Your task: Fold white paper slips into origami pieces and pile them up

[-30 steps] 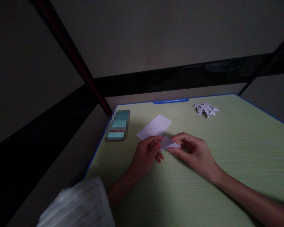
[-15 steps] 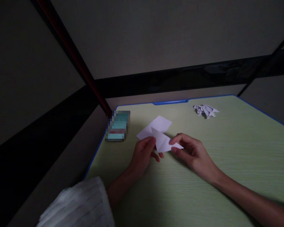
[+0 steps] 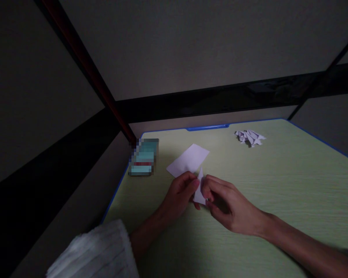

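Between my two hands is a small folded piece of white paper (image 3: 200, 195), its pointed tip sticking up above my fingers. My left hand (image 3: 183, 190) pinches its left side between thumb and fingers. My right hand (image 3: 226, 199) is closed at its right edge, with thumb and fingertips pressed on the paper. Part of the folded paper is hidden behind the fingers. Just beyond my hands a flat white sheet of paper (image 3: 188, 159) lies on the table, its near end close to my left hand.
The pale green table (image 3: 292, 185) has a blue rim with a blue handle strip (image 3: 208, 127) at the back. A pixelated phone-like object (image 3: 144, 157) lies at the left. Several folded white paper shapes (image 3: 250, 138) are heaped at the back right. Dark-banded walls (image 3: 208, 98) stand close behind.
The folded paper has gone from spread wide to a narrow, upright shape. My right hand has moved left and a little nearer, closer to my left hand. The view has shifted slightly.
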Available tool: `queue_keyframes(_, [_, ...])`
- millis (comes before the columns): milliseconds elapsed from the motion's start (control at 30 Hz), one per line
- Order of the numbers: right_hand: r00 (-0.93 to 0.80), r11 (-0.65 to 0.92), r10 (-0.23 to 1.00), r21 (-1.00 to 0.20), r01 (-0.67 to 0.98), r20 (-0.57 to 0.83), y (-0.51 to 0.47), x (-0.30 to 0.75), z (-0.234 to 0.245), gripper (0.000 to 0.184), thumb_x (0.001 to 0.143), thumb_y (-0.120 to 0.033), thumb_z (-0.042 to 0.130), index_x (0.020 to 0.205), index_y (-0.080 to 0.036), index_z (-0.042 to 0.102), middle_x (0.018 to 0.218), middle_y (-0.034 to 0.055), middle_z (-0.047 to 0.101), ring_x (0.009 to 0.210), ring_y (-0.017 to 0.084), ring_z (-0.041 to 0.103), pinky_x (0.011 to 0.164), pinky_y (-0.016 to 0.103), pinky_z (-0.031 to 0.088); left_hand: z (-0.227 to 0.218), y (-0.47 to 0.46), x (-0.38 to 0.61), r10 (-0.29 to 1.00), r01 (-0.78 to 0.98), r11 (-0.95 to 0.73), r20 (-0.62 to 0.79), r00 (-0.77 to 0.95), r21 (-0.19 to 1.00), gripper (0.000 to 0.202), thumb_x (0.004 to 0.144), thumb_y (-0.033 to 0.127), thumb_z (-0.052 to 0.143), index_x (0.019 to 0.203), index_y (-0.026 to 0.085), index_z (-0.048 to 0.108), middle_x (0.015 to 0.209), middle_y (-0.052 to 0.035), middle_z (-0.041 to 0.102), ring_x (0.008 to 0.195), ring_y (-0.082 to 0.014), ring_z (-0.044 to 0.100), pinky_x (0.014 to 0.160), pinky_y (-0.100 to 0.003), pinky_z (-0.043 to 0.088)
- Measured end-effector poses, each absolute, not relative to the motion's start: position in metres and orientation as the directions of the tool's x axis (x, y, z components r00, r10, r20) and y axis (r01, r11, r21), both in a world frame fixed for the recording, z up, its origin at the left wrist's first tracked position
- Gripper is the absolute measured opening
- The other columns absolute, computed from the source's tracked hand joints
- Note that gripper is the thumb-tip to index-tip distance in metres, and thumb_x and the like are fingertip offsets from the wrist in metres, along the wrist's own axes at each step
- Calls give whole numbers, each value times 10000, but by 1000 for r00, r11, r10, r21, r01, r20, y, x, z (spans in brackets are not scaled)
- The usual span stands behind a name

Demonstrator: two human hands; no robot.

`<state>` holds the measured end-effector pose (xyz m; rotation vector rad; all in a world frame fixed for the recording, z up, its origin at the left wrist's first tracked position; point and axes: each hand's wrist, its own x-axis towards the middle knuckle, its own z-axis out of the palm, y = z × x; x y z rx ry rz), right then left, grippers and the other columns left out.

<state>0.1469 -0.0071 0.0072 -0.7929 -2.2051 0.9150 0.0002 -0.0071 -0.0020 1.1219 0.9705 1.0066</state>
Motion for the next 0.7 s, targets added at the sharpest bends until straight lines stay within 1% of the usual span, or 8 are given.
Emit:
queue_keyframes(67, [-643, 527, 714, -818, 231, 279, -8, 147, 10, 203, 637, -15, 422, 659, -195, 331, 683, 5, 437, 608, 121, 420, 512, 237, 331, -2, -8, 0, 947, -167, 185, -130, 293, 968, 288, 645, 404, 564, 603, 154, 427, 462, 56, 473, 364, -51, 426, 348, -167, 402])
queue_keyframes(133, [-640, 498, 717, -845, 195, 275, -9, 147, 12, 189, 667, -68, 452, 637, -197, 318, 674, 8, 443, 614, 125, 427, 518, 243, 337, -2, -9, 0, 937, -202, 199, -126, 326, 959, 304, 632, 415, 578, 604, 148, 435, 483, 41, 499, 384, -59, 457, 365, -171, 405])
queue_keyframes(233, [-629, 491, 726, -850, 190, 279, -9, 147, 12, 234, 668, -158, 535, 614, -198, 311, 664, 6, 453, 619, 129, 430, 540, 258, 349, -1, -10, 0, 922, -220, 182, -88, 377, 958, 313, 624, 418, 588, 601, 137, 453, 503, 18, 535, 407, -72, 490, 382, -173, 394])
queue_keyframes(300, [-623, 486, 733, -851, 199, 273, -9, 147, 11, 263, 654, -186, 575, 609, -196, 316, 662, 4, 461, 621, 128, 433, 550, 261, 352, -1, -10, 0, 914, -218, 177, -78, 398, 960, 295, 635, 399, 586, 601, 137, 456, 516, 10, 552, 420, -79, 503, 395, -177, 390])
queue_keyframes(400, [-630, 478, 731, -856, 197, 263, -9, 147, 9, 271, 658, -207, 590, 604, -193, 325, 666, 3, 469, 628, 124, 441, 551, 257, 355, -1, -11, 0, 911, -199, 165, -72, 406, 966, 278, 660, 393, 564, 602, 141, 461, 533, 8, 556, 435, -81, 501, 417, -185, 388])
queue_keyframes(567, [-659, 496, 708, -843, 209, 254, -10, 148, 10, 262, 652, -220, 600, 582, -185, 350, 662, 0, 477, 616, 115, 437, 546, 249, 367, 1, -12, 2, 901, -139, 161, -88, 426, 977, 344, 599, 459, 593, 567, 145, 456, 571, -16, 563, 491, -98, 498, 463, -207, 391])
queue_keyframes(700, [-660, 482, 705, -858, 177, 260, -10, 147, 10, 280, 647, -219, 605, 579, -190, 335, 660, 3, 480, 619, 120, 440, 539, 252, 371, 3, -14, 2, 892, -155, 145, -62, 448, 977, 322, 625, 452, 574, 598, 143, 487, 609, -28, 562, 530, -111, 507, 488, -218, 395])
